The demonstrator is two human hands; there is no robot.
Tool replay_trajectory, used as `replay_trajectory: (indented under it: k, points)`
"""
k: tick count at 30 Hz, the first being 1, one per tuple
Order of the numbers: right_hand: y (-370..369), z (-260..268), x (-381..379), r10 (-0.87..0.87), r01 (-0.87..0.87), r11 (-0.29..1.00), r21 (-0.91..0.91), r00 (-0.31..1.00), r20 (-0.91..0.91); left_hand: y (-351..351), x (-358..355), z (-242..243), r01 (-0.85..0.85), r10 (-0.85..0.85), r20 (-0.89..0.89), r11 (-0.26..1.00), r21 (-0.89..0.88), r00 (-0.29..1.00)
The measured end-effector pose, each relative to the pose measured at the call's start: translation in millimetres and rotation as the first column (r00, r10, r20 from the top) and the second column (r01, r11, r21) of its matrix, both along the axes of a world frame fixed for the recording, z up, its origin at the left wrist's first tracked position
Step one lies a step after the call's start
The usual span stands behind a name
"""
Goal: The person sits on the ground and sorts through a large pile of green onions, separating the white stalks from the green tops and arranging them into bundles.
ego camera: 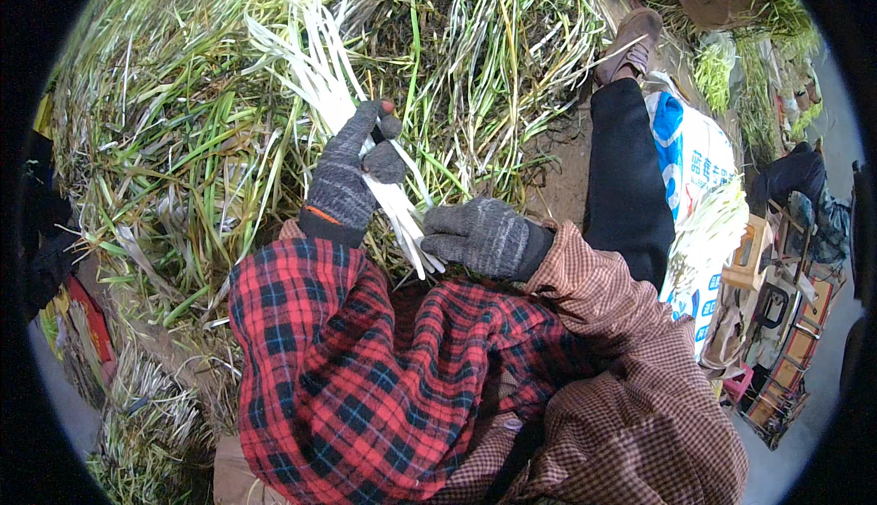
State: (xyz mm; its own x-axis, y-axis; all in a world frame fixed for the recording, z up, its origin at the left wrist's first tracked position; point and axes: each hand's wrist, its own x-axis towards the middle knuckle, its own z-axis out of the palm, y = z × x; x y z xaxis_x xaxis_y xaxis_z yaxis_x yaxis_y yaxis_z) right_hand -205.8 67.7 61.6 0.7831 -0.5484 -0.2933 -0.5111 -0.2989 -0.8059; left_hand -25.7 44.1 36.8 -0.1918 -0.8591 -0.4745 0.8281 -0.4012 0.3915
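My left hand (363, 162), in a grey knitted glove with a fingertip bare, is closed around a bundle of long white stalks (329, 94), perhaps blanched chives. Their pale ends fan out up and left over the heap; the other ends (404, 224) point down toward my lap. At those lower ends, my right hand (476, 236), in a matching glove, has its fingers bent against the stalks; whether it grips any is hidden. Around both hands spreads a big heap of loose green and yellowed leaves (199, 114).
Beside my outstretched leg (627, 176) at right lies a printed white and blue sack (692, 155) with a bunch of pale stalks (712, 231) on it. Beyond stand a small wooden stool (747, 251) and a pink object (738, 381). More cut greens (151, 402) lie at lower left.
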Motion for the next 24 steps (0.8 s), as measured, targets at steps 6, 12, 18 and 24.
replay_trajectory:
  k: [6,12,18,24]
  points:
    - [0.1,-11.4,-5.0,0.061,-0.054,0.997,-0.059,0.991,0.123,-0.4,-5.7,0.0,0.064,-0.062,0.066,0.997,-0.038,0.996]
    - [8.2,-4.5,4.8,0.09,-0.084,0.996,-0.04,0.977,0.193,5.4,-2.6,10.4,0.076,-0.079,0.152,0.997,0.027,0.985]
    - [17.0,-42.2,-17.1,0.36,-0.263,0.85,-0.457,0.923,0.138,3.6,-20.5,15.8,0.1,-0.111,0.156,0.992,0.072,0.982]
    - [21.7,-41.1,-6.3,0.352,-0.286,0.9,-0.328,0.921,0.164,6.8,-8.1,3.5,0.181,-0.187,0.146,0.982,0.051,0.971]
